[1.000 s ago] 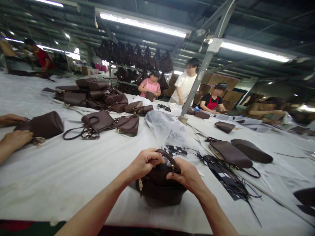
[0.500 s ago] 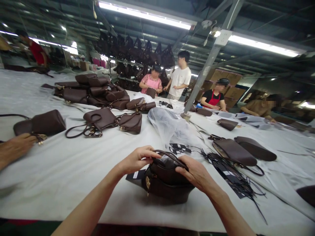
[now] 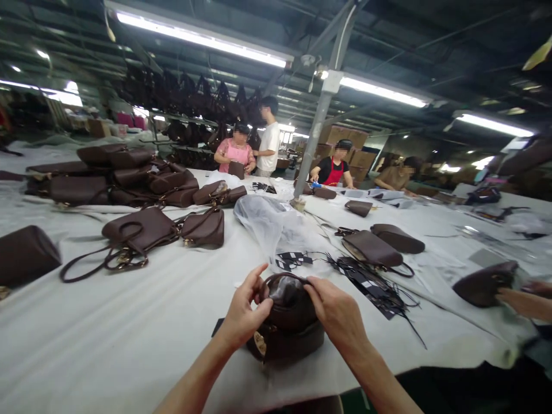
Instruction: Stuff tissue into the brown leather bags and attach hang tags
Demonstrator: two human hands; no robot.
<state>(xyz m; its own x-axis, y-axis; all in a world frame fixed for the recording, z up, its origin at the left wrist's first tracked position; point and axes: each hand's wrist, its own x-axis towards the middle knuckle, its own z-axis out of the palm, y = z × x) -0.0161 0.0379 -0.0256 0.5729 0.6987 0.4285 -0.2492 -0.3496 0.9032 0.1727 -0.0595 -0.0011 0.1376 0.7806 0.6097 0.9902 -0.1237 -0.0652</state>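
A dark brown handbag (image 3: 293, 342) rests on the white-covered table in front of me. Its top faces me, and shiny clear plastic shows in the opening. My left hand (image 3: 246, 307) is closed on the left side of the bag's rim, thumb and fingers pinching it. On the opposite side, my right hand (image 3: 336, 305) grips the rim near the handle, thumb toward the opening. Gold-coloured hardware (image 3: 260, 345) shows on the bag's left side. A black tag (image 3: 218, 326) sticks out beside it, partly behind my left forearm.
Crumpled clear plastic bags (image 3: 271, 224) and black tags with cords (image 3: 371, 287) lie beyond the handbag. A pile of brown bags (image 3: 129, 178) is at left. A metal post (image 3: 317, 123) rises from the table. At right, another person's hand (image 3: 526, 302) touches a brown bag (image 3: 485, 284).
The view has swung right. My left hand has moved from the handle to the rim, and the bag's opening now faces me more. A co-worker's hand at left has left the view.
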